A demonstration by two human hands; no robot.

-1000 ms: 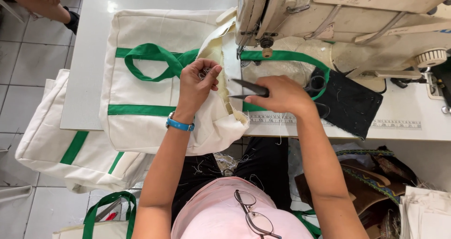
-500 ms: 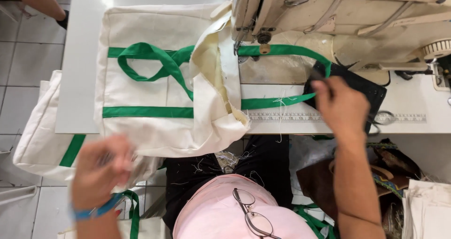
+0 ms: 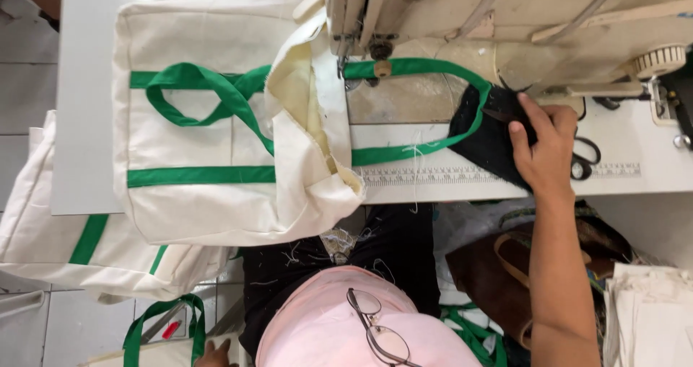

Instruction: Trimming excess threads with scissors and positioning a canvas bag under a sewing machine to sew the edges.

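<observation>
right hand [image 3: 545,147] resting on a black cloth pad [image 3: 487,143] on the tabletop [image 3: 650,183], fingers curled over its edge, not visibly clamped; left hand [image 3: 213,352] low at the frame bottom, fingers spread, holding nothing. likely risk: cream tote bag [image 3: 216,121] sliding off the tabletop edge, unsupported, half hanging; loose green handle [image 3: 426,67] snagging under the sewing machine [image 3: 505,13]; scissors [image 3: 588,154] near, easily knocked. bag cream canvas, green bands, raw frayed seam.
</observation>
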